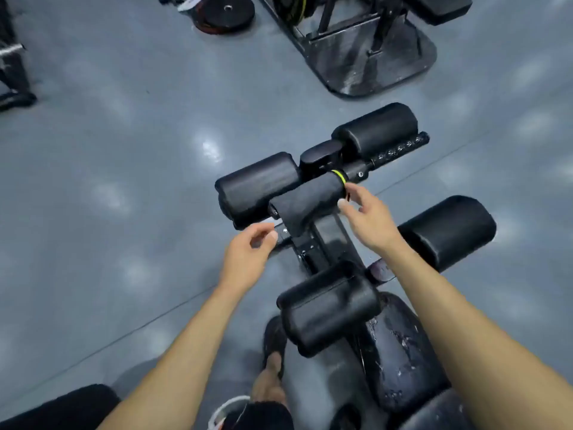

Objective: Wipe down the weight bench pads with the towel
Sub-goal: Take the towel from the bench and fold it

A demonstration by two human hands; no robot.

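Observation:
A dark grey towel (310, 197) with a yellow-green edge band lies draped over the centre bar of the black weight bench (328, 240). Round black roller pads flank it: far left (257, 184), far right (378, 128), near left (331, 308) and near right (449, 228). My right hand (369, 218) is at the towel's right end, thumb and forefinger pinching its edge by the band. Loosely curled and holding nothing, my left hand (248, 259) hovers just left of the towel's hanging end. The worn bench seat pad (400, 342) lies below.
Grey shiny floor surrounds the bench. Another machine's black base plate (372, 57) stands at the back right, weight plates (226, 13) at the back centre, and a rack foot (15, 88) at the left edge. My sandalled foot (274, 352) is beside the bench.

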